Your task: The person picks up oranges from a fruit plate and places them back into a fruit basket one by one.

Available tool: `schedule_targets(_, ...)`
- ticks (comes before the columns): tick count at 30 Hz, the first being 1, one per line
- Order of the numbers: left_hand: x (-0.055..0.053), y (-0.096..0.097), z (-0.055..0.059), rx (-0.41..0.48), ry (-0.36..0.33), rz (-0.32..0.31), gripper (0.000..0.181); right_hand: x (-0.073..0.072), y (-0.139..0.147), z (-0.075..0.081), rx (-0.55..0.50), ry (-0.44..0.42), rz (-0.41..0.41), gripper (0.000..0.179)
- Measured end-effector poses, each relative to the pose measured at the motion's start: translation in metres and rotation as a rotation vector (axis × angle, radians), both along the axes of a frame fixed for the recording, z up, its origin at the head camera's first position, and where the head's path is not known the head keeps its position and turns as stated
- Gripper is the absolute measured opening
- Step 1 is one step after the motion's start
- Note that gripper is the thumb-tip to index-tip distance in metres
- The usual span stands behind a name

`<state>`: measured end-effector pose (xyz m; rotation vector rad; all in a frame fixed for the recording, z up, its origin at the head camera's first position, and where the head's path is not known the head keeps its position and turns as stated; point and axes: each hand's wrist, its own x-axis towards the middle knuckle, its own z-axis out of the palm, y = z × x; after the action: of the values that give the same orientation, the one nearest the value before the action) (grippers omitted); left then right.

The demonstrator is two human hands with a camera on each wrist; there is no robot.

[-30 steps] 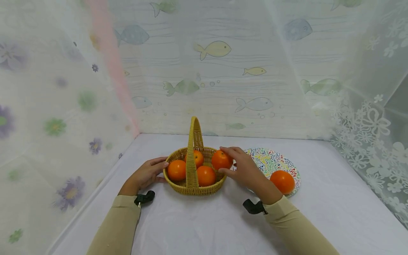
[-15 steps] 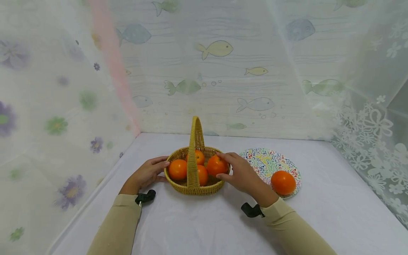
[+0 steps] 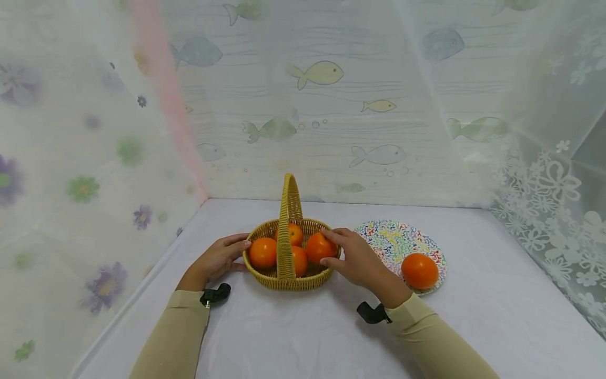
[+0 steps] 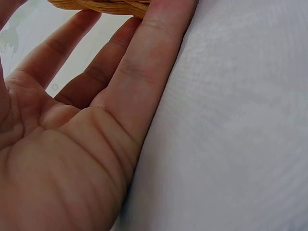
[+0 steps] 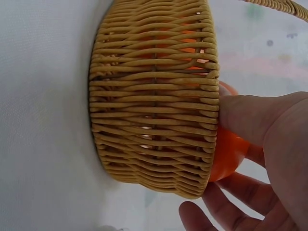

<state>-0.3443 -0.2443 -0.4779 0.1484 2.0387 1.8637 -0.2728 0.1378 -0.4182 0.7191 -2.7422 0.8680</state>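
Observation:
A yellow wicker basket (image 3: pixel 290 284) with a tall handle holds several smooth oranges, including an orange (image 3: pixel 263 252) at its left end. My left hand (image 3: pixel 220 259) holds the basket's left end, thumb at the rim; in the left wrist view its fingers (image 4: pixel 139 72) reach the wicker underside. My right hand (image 3: pixel 362 260) grips the rightmost orange (image 3: pixel 320 248) inside the basket, thumb at its near side and fingers at its far side. In the right wrist view the thumb (image 5: pixel 245 113) lies at the rim, and part of that orange (image 5: pixel 228 151) shows beyond the wicker.
A round plate (image 3: pixel 383 234) with a multicoloured pattern lies right of the basket, with one orange (image 3: pixel 420 271) on its near right part. A white cloth (image 3: pixel 293 337) covers the table. Sheer curtains (image 3: pixel 331 131) with fish and flowers stand behind and at the sides.
My right hand has lowered its orange from over the basket's right rim down into the basket, slightly left, beside the front orange. The left hand stays at the basket.

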Motion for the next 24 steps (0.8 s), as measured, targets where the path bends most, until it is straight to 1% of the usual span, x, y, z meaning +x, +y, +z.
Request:
schedule_targets(11, 0.0001, -0.0028, -0.0015, 0.013, 0.015, -0.015, 0.064, 0.0, -0.0018, -0.0012, -0.003, -0.016, 0.008, 0.058)
schedule_targets(14, -0.0003, -0.0029, -0.0017, 0.013, 0.013, -0.014, 0.064, -0.0006, -0.0022, -0.0021, -0.011, -0.013, 0.001, 0.055)
schedule_targets(20, -0.0007, -0.002, -0.0015, 0.029, 0.006, -0.012, 0.063, -0.001, -0.0029, -0.0031, -0.019, -0.009, -0.023, 0.041)
schedule_targets(24, -0.0001, -0.0012, -0.0014, 0.034, 0.002, -0.006, 0.064, -0.0005, -0.0028, -0.0031, -0.015, -0.004, -0.037, 0.039)
